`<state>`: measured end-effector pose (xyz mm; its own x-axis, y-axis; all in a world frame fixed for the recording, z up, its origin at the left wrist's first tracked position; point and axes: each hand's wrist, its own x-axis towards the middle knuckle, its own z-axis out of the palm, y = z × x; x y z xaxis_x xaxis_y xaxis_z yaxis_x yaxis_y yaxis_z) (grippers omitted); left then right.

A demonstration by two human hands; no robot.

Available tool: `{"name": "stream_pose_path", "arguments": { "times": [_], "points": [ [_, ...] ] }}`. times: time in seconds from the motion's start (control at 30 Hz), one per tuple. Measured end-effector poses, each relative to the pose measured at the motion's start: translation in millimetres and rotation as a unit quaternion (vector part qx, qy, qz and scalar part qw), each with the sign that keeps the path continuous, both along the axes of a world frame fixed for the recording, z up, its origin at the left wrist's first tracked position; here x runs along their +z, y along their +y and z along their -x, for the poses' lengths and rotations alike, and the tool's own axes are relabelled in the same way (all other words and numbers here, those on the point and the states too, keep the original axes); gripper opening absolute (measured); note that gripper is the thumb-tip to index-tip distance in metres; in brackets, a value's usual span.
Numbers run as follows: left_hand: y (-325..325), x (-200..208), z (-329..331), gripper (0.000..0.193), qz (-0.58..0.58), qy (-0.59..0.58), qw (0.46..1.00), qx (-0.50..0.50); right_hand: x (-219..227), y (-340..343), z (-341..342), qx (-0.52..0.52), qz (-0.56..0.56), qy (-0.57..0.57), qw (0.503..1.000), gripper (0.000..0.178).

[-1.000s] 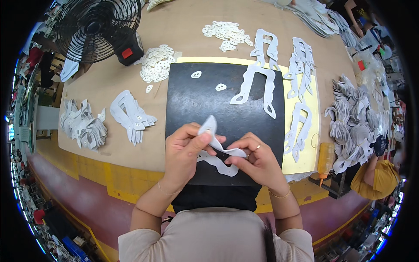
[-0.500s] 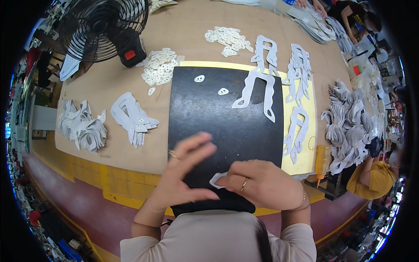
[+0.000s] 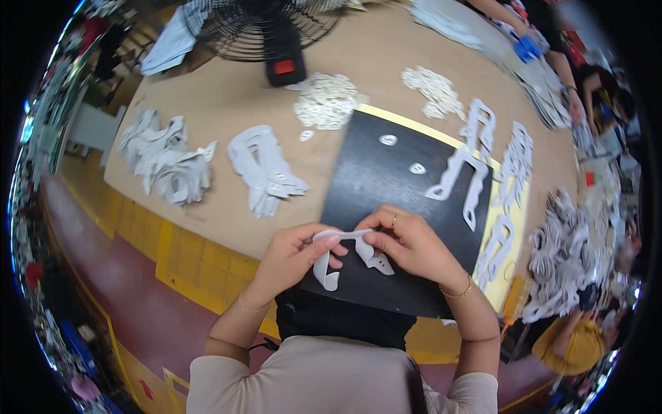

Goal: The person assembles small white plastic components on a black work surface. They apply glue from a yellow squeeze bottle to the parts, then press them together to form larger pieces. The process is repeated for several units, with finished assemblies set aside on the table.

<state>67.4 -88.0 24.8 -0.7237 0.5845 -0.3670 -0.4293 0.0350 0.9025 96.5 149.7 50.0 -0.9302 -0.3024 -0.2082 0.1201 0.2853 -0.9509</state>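
Note:
Near the front edge of the black board, both my hands hold up a pale grey U-shaped cut piece. My left hand pinches its left corner, and my right hand grips the right corner. Its two legs hang down, and the right one ends in a tip with small dark holes. Farther up the board lie two small white oval pieces with holes. A similar U-shaped piece rests across the board's right edge, partly on the yellow sheet.
Small white pieces are heaped behind the board, with a second heap farther right. Grey pieces form stacks at left and a large pile at right. A black fan stands at the back; an orange bottle is at right.
My left hand was open in the air and now grips the U-shaped piece. My right hand has raised the piece from the board's front edge. The whole view has turned.

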Motion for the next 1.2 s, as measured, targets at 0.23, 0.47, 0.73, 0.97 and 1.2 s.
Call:
{"name": "stream_pose_path", "arguments": {
  "times": [0.23,0.47,0.73,0.97,1.2],
  "points": [
    [-46,2,34,0.035,-0.032,-0.002,0.988,0.153,-4,-52,97,0.111,0.084,-0.089,0.986,0.02],
    [-66,-17,110,0.03,-0.011,0.078,0.962,0.261,-24,-96,191,0.124,0.023,-0.002,0.992,0.023],
    [-69,-48,142,0.04,0.299,0.359,0.853,0.232,-55,-102,208,0.013,-0.121,0.207,0.971,0.032],
    [-44,-31,101,0.043,0.371,0.542,0.717,0.234,-28,-39,123,0.047,-0.175,0.288,0.94,0.023],
    [27,-6,73,0.032,0.234,0.596,0.768,0.009,3,94,9,-0.197,-0.244,0.186,0.931,0.015]
  ]
}}
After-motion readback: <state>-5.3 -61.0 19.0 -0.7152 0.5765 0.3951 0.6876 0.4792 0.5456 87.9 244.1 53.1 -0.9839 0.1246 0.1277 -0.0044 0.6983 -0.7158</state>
